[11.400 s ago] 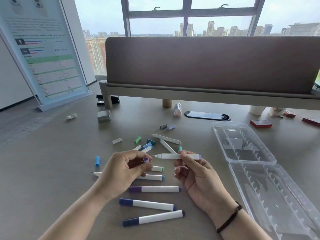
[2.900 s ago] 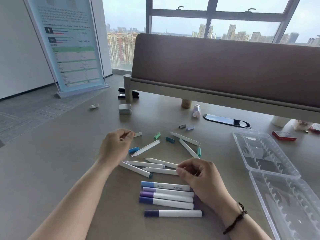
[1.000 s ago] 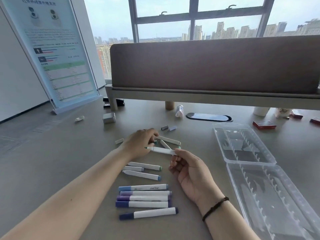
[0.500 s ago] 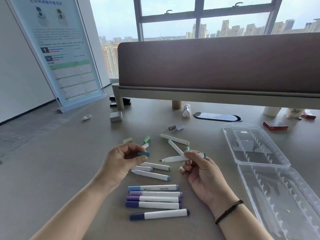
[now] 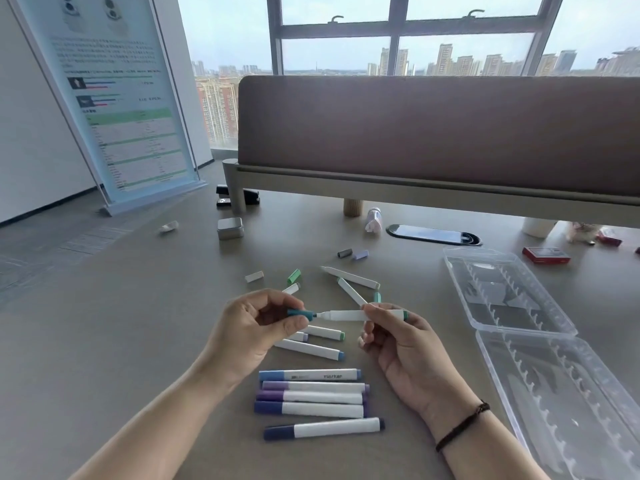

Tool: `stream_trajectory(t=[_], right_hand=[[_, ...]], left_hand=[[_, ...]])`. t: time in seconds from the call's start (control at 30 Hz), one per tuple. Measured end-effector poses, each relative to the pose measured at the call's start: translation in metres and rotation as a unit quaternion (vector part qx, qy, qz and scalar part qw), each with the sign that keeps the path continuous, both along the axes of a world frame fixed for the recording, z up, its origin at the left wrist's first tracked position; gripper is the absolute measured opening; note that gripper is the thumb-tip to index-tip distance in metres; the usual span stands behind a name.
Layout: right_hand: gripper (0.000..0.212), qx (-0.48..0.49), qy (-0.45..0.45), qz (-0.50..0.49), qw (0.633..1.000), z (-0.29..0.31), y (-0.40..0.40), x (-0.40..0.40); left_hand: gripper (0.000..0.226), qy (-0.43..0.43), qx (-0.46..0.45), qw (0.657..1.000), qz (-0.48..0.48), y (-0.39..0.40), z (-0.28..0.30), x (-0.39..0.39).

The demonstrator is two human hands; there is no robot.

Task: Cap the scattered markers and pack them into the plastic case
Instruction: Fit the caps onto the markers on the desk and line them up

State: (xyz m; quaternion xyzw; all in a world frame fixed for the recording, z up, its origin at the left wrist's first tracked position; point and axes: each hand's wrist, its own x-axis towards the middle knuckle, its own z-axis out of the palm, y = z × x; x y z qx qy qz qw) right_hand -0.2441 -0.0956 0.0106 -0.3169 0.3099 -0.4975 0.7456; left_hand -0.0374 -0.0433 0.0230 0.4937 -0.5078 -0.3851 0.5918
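Here my left hand [image 5: 254,332] pinches a teal cap [image 5: 300,313], my right hand [image 5: 401,336] grips the uncapped marker [image 5: 346,315]; a capped blue marker [image 5: 310,375] reads "marker"

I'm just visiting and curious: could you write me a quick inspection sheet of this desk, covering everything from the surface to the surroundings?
Surface: grey desk, flat.
Job's things: five capped markers in a row near the person; uncapped markers and loose caps farther back; clear plastic case open, no markers inside.
Clutter: metal tin, stapler, red boxes.
Hands: left hand pinches teal cap at the tip of white marker, which the right hand holds.
Cables: nothing seen.
Surroundings: brown divider panel, poster stand, window.
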Motion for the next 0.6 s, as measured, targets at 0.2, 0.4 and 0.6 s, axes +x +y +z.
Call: stream_trajectory(t=[0.2, 0.4, 0.6], right_hand=[[0.009, -0.034, 0.040, 0.040, 0.998, 0.003, 0.006, -0.001], [0.024, -0.125, 0.146, 0.081, 0.978, 0.006, 0.013, 0.004], [0.031, -0.127, 0.140, 0.079, 0.979, 0.007, 0.013, 0.003]], left_hand=[[0.020, -0.050, 0.004, 0.999, -0.015, 0.002, -0.004, -0.006], [0.024, -0.064, 0.009, 0.997, -0.051, 0.005, -0.004, -0.010], [0.020, -0.064, 0.009, 0.997, -0.041, 0.005, -0.002, -0.012]])
